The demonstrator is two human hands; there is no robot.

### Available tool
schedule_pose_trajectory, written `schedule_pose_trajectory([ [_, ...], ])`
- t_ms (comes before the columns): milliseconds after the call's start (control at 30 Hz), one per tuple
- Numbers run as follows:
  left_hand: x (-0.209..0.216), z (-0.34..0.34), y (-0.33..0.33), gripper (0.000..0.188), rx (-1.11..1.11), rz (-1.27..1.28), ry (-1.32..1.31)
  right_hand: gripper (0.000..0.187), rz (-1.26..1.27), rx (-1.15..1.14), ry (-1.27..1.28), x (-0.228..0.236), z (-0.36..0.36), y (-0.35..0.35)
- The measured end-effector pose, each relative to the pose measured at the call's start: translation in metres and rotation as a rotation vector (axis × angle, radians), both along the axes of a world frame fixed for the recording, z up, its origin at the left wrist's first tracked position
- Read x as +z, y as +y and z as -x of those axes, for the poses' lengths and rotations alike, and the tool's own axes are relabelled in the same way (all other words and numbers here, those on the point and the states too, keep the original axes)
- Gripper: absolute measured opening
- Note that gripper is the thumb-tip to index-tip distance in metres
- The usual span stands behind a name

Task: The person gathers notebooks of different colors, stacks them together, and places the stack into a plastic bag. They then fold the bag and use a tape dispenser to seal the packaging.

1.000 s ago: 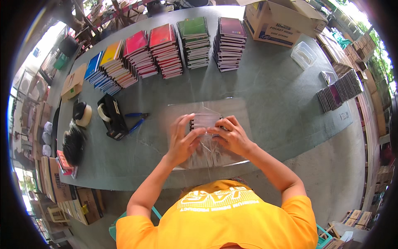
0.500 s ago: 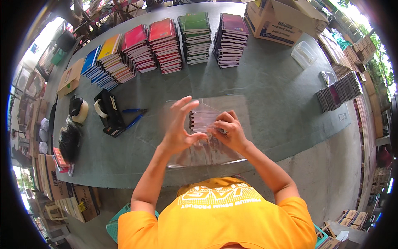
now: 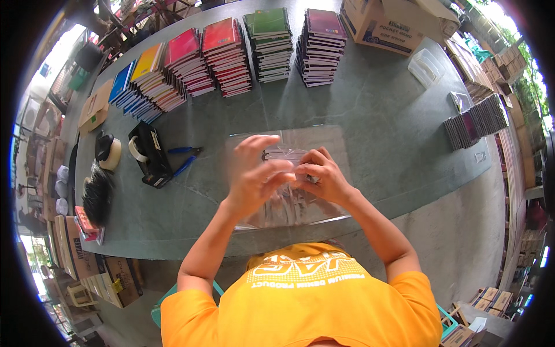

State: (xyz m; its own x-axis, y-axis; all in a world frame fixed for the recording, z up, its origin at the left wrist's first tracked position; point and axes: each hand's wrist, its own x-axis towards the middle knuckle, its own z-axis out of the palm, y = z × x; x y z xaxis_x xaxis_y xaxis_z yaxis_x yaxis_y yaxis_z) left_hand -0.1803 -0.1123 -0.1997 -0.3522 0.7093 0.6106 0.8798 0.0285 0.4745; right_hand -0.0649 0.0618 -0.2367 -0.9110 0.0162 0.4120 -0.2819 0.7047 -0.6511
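Observation:
A small stack of notebooks [image 3: 284, 155], edges up and inside a clear plastic wrapper, lies between my hands on a clear sheet [image 3: 329, 137] at the table's near edge. My right hand [image 3: 325, 178] pinches the wrapper at the stack's right side, fingers curled. On the other side, my left hand [image 3: 254, 179] brings thumb and index finger together at the wrapper, close to the right fingertips. Its upper fingers stretch over the stack and are partly blurred. My hands hide most of the stack's near part.
Stacks of spiral notebooks stand along the back: blue, yellow, pink, red [image 3: 222, 36], green [image 3: 269, 24] and purple [image 3: 325, 26]. Pliers [image 3: 186, 159], a black tape dispenser [image 3: 151, 155] and a tape roll lie left. An open carton [image 3: 387, 32], plastic tray [image 3: 425, 68] and wrapped dark notebooks [image 3: 477, 122] are right.
The left hand's thumb and index finger have closed in toward the right hand; before, they were wide apart. The right hand stays at the wrapper. The view has shifted slightly.

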Motion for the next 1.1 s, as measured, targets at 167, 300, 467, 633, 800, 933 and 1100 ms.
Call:
schedule_pose_trajectory([
  [167, -0.002, 0.006, -0.017, 0.049, -0.010, 0.107, -0.112, 0.018, 0.062, -0.116, 0.054, -0.005, 0.004, -0.009],
  [300, -0.025, 0.001, 0.005, 0.072, 0.064, -0.132, -0.275, 0.014, 0.040, -0.165, 0.052, -0.005, 0.006, -0.015],
  [467, -0.037, 0.021, 0.009, 0.080, 0.036, 0.086, -0.851, 0.031, 0.048, -0.379, 0.230, -0.009, 0.012, -0.023],
  [633, -0.018, 0.047, 0.018, 0.053, -0.066, 0.328, -0.720, 0.047, 0.782, -0.295, -0.232, -0.017, 0.025, -0.007],
  [800, 0.013, 0.052, 0.036, 0.027, -0.164, 0.430, -0.116, 0.030, 0.556, -0.026, -0.503, 0.000, 0.040, 0.033],
  [933, 0.017, 0.030, 0.030, 0.010, -0.087, 0.556, 0.012, 0.015, 0.135, 0.101, -0.266, 0.030, 0.044, 0.030],
  [1100, 0.018, 0.008, 0.024, 0.009, -0.003, 0.580, 0.106, 0.009, -0.214, 0.058, -0.057, 0.033, 0.037, 0.008],
])
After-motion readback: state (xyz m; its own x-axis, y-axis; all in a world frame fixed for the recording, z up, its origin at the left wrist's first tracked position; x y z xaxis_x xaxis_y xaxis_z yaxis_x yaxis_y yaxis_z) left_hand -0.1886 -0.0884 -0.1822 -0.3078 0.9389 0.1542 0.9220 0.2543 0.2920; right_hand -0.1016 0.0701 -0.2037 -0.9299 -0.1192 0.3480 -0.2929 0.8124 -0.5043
